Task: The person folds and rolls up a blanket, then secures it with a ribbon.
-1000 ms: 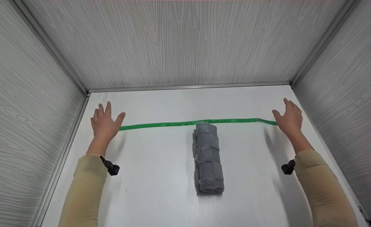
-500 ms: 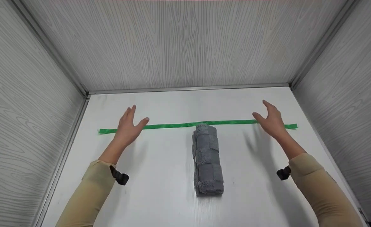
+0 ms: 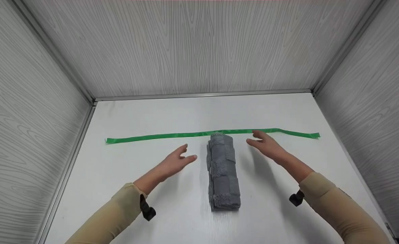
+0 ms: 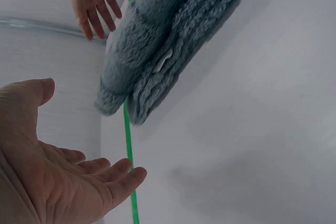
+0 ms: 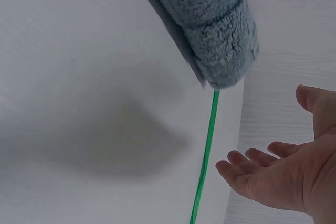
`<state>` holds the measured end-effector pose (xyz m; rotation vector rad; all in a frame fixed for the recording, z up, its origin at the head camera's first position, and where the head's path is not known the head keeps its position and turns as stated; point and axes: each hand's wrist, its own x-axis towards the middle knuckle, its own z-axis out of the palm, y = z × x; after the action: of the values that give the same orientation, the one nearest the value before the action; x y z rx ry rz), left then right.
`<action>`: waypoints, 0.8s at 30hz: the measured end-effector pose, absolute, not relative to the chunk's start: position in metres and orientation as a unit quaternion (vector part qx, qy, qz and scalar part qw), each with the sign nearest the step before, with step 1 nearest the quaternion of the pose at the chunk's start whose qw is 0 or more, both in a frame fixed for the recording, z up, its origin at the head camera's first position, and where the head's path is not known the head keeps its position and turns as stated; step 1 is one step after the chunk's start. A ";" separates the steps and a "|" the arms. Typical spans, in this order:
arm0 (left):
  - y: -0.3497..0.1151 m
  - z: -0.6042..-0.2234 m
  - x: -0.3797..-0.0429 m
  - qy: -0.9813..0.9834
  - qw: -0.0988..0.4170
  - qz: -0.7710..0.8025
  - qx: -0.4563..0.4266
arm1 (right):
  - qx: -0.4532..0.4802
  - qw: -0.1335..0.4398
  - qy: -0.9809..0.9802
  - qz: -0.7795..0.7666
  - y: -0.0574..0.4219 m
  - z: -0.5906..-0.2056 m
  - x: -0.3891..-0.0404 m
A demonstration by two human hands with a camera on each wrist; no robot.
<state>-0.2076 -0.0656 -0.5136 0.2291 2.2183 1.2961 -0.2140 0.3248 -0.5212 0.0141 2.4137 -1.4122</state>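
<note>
A folded grey towel (image 3: 222,169), thick and fluffy, lies lengthwise on the white table in the head view. To its left my left hand (image 3: 174,163) hovers with fingers extended and thumb apart, touching nothing. Opposite, my right hand (image 3: 266,145) hangs in the air by the towel's far right side, its fingers also loosely straight. The left wrist view has the towel (image 4: 152,40) beyond my open left palm (image 4: 63,177), and a small white tag shows on its edge. In the right wrist view, a gap separates the towel (image 5: 210,30) from my right hand (image 5: 283,171).
A strip of green tape (image 3: 158,136) runs across the table (image 3: 145,118), passing the towel's far end. Grey wood-grain panels stand at the back (image 3: 199,47), left (image 3: 23,135) and right (image 3: 372,118). Small black devices sit at both wrists.
Both hands have moved inward and nearer to the person, from the tape's two ends to either side of the towel. The towel and tape stay where they were.
</note>
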 end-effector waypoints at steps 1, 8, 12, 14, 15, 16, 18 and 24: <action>-0.061 -0.517 -0.203 0.816 0.291 0.493 0.080 | 0.006 0.187 0.840 -0.510 0.321 -0.524 -0.212; -0.032 -0.539 -0.176 0.752 0.371 0.543 0.037 | 0.051 0.270 0.765 -0.583 0.299 -0.540 -0.201; -0.018 -0.547 -0.163 0.744 0.383 0.548 0.021 | 0.069 0.290 0.754 -0.586 0.291 -0.545 -0.197; -0.011 -0.550 -0.158 0.744 0.381 0.548 0.015 | 0.075 0.296 0.754 -0.581 0.288 -0.547 -0.196; -0.008 -0.552 -0.155 0.746 0.378 0.549 0.014 | 0.077 0.297 0.754 -0.580 0.286 -0.548 -0.196; -0.006 -0.554 -0.153 0.747 0.374 0.549 0.013 | 0.078 0.298 0.754 -0.580 0.284 -0.550 -0.196; -0.001 -0.556 -0.149 0.752 0.366 0.549 0.013 | 0.078 0.301 0.753 -0.579 0.282 -0.552 -0.195; 0.008 -0.561 -0.145 0.758 0.344 0.554 0.028 | 0.080 0.298 0.750 -0.586 0.276 -0.557 -0.196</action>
<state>-0.1450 0.0078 -0.5606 0.0716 1.9690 1.4387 -0.1962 0.2755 -0.5565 0.2115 1.9919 -1.5557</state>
